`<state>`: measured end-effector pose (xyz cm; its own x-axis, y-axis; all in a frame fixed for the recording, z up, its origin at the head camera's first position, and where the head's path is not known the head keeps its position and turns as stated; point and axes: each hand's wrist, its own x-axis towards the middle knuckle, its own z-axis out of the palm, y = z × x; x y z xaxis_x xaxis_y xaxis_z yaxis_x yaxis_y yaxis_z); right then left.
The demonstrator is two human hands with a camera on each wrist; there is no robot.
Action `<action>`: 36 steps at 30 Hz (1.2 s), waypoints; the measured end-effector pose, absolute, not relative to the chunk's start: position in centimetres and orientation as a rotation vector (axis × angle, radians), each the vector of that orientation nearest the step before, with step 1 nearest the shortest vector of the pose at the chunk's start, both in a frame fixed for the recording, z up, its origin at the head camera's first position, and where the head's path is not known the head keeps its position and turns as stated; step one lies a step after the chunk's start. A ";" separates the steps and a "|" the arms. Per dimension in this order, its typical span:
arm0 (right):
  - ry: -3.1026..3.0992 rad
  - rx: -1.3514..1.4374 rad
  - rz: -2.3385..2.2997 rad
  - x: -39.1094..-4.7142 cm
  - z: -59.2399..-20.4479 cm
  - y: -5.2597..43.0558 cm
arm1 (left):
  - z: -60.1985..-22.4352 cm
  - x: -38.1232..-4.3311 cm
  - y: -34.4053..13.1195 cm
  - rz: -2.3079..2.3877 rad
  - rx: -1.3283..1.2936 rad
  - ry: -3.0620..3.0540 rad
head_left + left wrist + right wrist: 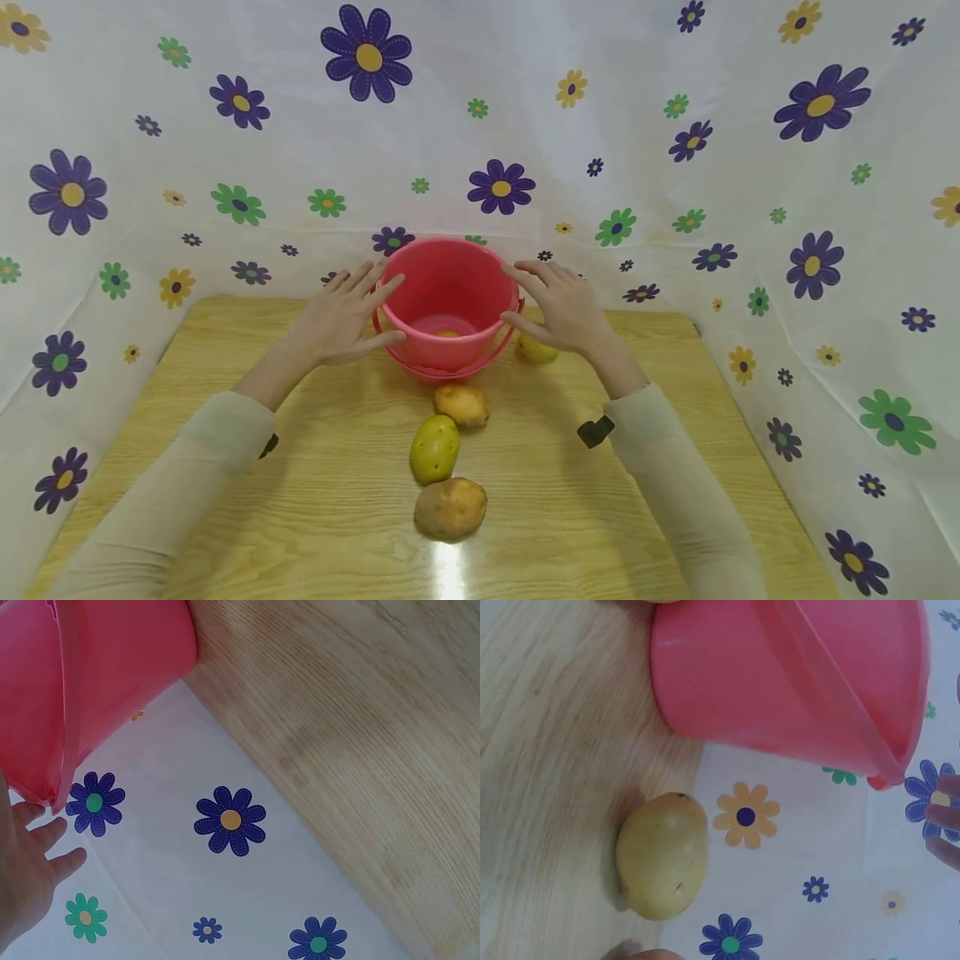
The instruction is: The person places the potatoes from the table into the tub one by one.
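Note:
A pink bucket [450, 358] stands upright at the back of the table with its handle hanging down in front. My left hand [341, 321] is at the bucket's left rim, fingers straight and spread. On the opposite side my right hand [562, 308] reaches to the rim, its fingers extended too. In the left wrist view the left fingertips [69, 864] come close to where the handle joins the rim. Something yellow [447, 333] shows at the bottom inside the bucket. Below the right hand lies a yellowish potato [537, 350], partly hidden by it in the head view.
In front of the bucket, a tan potato [461, 405], a greenish potato [435, 450] and a brown potato [450, 508] lie in a line toward the near edge of the wooden table [337, 500]. A white flowered sheet [285, 167] hangs behind and along both sides.

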<state>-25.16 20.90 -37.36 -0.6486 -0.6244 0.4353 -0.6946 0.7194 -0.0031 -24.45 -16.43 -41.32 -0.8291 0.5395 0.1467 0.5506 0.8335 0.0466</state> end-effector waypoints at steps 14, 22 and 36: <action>-2.506 0.991 0.250 -24.9 -39.4 23.4 | -41.3 -24.4 -16.5 -0.133 -0.863 -2.873; -2.557 0.951 0.258 -24.8 -41.4 24.7 | -41.4 -24.5 -16.4 -0.124 -0.858 -2.863; -2.818 0.857 0.178 -25.8 -44.7 25.7 | -41.2 -24.4 -16.4 -0.133 -0.857 -2.877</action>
<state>-25.83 25.66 -44.72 -0.8145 -0.5385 0.2159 -0.5614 0.8254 -0.0588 -24.42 -16.40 -41.22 -0.8289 0.5373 0.1558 0.5494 0.8344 0.0453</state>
